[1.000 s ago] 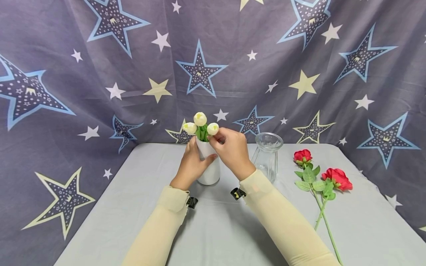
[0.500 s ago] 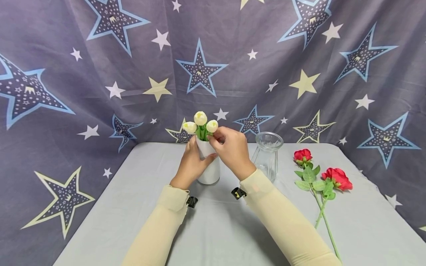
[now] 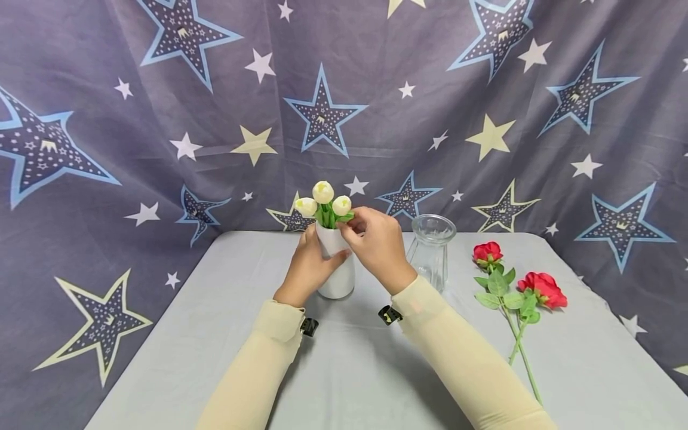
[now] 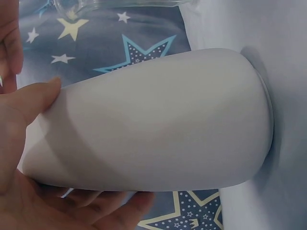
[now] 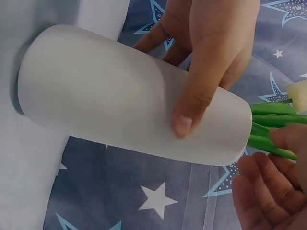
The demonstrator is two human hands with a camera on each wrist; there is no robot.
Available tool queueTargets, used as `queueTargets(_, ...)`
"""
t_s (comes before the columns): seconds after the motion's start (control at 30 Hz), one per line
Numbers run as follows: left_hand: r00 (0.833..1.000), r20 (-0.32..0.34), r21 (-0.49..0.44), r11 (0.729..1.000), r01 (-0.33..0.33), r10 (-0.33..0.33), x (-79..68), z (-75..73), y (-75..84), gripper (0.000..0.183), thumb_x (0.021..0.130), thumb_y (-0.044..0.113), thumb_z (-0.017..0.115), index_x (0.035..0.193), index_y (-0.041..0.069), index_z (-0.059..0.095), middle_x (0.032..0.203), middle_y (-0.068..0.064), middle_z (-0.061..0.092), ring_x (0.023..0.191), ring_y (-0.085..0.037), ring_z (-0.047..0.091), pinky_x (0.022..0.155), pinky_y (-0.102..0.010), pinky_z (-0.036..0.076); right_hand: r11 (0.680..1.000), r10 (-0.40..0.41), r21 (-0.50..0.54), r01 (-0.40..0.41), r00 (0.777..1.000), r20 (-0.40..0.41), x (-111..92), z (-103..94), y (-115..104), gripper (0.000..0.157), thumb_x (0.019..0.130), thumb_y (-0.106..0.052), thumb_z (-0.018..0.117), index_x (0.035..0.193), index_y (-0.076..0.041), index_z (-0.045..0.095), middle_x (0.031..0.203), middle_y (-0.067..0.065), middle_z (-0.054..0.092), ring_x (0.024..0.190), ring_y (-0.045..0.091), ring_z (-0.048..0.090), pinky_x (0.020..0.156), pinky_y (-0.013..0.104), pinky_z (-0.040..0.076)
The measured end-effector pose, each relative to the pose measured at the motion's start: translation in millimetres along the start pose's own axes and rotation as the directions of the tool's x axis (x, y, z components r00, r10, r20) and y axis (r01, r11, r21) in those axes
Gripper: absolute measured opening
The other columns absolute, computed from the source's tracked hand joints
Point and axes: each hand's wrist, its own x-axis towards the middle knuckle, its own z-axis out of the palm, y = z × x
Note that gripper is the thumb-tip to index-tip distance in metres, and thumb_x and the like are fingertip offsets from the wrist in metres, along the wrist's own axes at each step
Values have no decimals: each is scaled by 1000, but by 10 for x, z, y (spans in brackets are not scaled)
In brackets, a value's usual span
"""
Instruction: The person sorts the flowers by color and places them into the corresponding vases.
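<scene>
A white vase (image 3: 337, 276) stands upright on the table, with three cream tulips (image 3: 323, 192) in its mouth. My left hand (image 3: 310, 267) grips the vase from the left, thumb across its front, as the right wrist view also shows. At the rim, my right hand (image 3: 378, 243) pinches the green leaves (image 5: 268, 120) of the right-hand tulip between thumb and fingers. The exact leaf or stem held is partly hidden behind the fingertips. Inside the vase, the lower stems are out of sight. The left wrist view shows the vase's smooth side (image 4: 163, 124).
A clear glass vase (image 3: 434, 230) stands just right of the right hand. Two red roses (image 3: 541, 289) with crossed stems lie further right on the grey tablecloth (image 3: 215, 334). Behind the table hangs a star-patterned curtain (image 3: 408, 131).
The right-hand tulip has shifted slightly left, and a green leaf now shows beside it, above the right fingers. My right wrist has turned slightly; the left hand keeps its grip.
</scene>
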Motion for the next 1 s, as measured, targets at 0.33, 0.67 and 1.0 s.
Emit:
queueTargets(0.33,998,39,87,995,42,-46,-18,-24,9,93,88,48,80,154,4,33,137,-18,56,118,-36,64,96,-54,54,1000,-22,11,22,1000,-11,-82,-82,49,12,92,-21,76,98,-11,76,87,1,76,74,10,73,67,29,59)
queueTargets(0.67,971,118,455,881,132,-207,-210,-219,341,79,83,60,76,133,2,55,113,-15,71,98,-35,72,75,-55,56,998,-58,1,58,998,-5,-138,-323,135,14,91,-22,79,97,-11,75,87,2,76,74,13,75,69,31,61)
queueTargets(1.0,962,184,588,807,58,-203,-362,-270,754,51,85,65,74,90,14,69,84,-6,70,71,-26,65,57,-46,49,993,-103,-62,103,995,1,-218,-709,218,11,91,-22,80,96,-13,76,86,-1,76,78,13,73,69,32,62)
